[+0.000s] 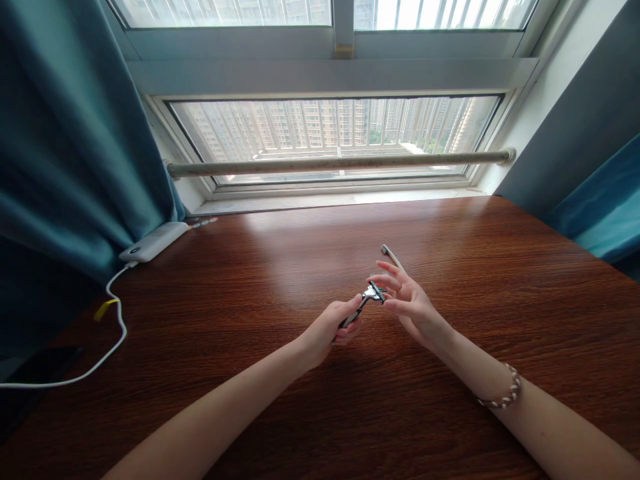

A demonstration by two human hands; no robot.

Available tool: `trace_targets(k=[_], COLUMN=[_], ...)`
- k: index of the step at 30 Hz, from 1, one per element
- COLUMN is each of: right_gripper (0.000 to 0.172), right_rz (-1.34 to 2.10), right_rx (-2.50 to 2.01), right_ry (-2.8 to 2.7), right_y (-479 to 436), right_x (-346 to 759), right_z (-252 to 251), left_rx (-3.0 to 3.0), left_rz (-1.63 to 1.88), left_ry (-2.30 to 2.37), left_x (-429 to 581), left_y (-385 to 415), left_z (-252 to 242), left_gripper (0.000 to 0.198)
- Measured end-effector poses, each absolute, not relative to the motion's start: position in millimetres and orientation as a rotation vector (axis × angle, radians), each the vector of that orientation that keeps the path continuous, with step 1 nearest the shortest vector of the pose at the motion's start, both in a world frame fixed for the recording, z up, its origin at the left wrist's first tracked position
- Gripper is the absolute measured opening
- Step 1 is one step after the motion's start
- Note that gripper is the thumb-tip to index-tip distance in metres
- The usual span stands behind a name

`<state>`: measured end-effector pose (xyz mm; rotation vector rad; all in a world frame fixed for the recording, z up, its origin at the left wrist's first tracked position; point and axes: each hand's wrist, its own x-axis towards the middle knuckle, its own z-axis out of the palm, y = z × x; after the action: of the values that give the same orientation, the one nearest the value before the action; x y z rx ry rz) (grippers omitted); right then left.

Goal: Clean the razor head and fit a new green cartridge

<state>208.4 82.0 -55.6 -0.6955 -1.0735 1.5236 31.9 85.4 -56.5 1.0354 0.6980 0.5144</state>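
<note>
Red-brown, wood-grain table (280,267) spans your workspace. Your right hand (414,305) is half open, fingers loosely curved; cannot tell whether it grips anything. Your left hand (323,330), just left of it, is closed around the handle of a silver-and-black, T-shaped razor (364,304), head by your right fingers. Slim, pale, dark-tipped stick (395,259) shows at their far side.
</note>
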Motion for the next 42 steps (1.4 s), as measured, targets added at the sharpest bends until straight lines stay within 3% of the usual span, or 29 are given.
trace_targets(k=[42], right_gripper=[0.054], right_rz=[1.570], right_rx=[-0.705], right_ry=[-0.966], right_y=[84.3], right_x=[207.9], right_z=[-61.9], left_rx=[0.967], left_rz=[0.560], left_ry=[0.662], left_x=[33.3], left_y=[84.0], left_z=[-58.9], left_gripper=[0.047])
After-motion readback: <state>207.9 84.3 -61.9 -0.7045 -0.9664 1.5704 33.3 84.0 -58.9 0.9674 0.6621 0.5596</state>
